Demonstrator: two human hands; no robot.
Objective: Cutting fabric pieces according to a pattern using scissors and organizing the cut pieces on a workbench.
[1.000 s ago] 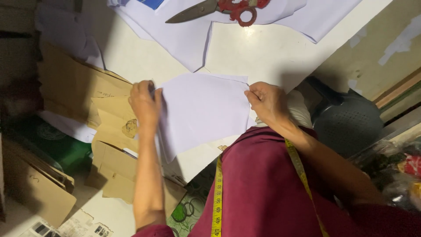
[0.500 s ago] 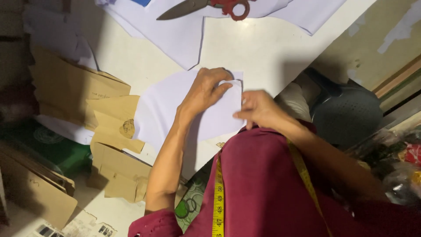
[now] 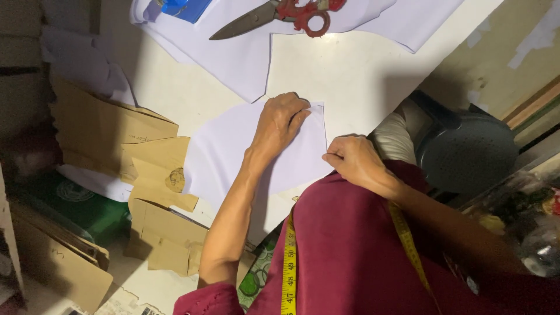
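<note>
White table (image 3: 350,70): left hand (image 3: 280,123) now flat on fabric piece (image 3: 224,151), right hand (image 3: 353,160) pinching its corner.

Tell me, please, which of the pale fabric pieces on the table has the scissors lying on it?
The large far piece carries the red-handled scissors; the smaller near piece lies under the left hand.

a white table (image 3: 350,70) is seen, and a small piece of pale cloth (image 3: 227,151) is laid flat near its near edge. a larger pale cloth (image 3: 245,58) is spread at the far side, with red-handled scissors (image 3: 274,14) placed on it. brown paper patterns (image 3: 116,134) are hung over the left edge.
</note>
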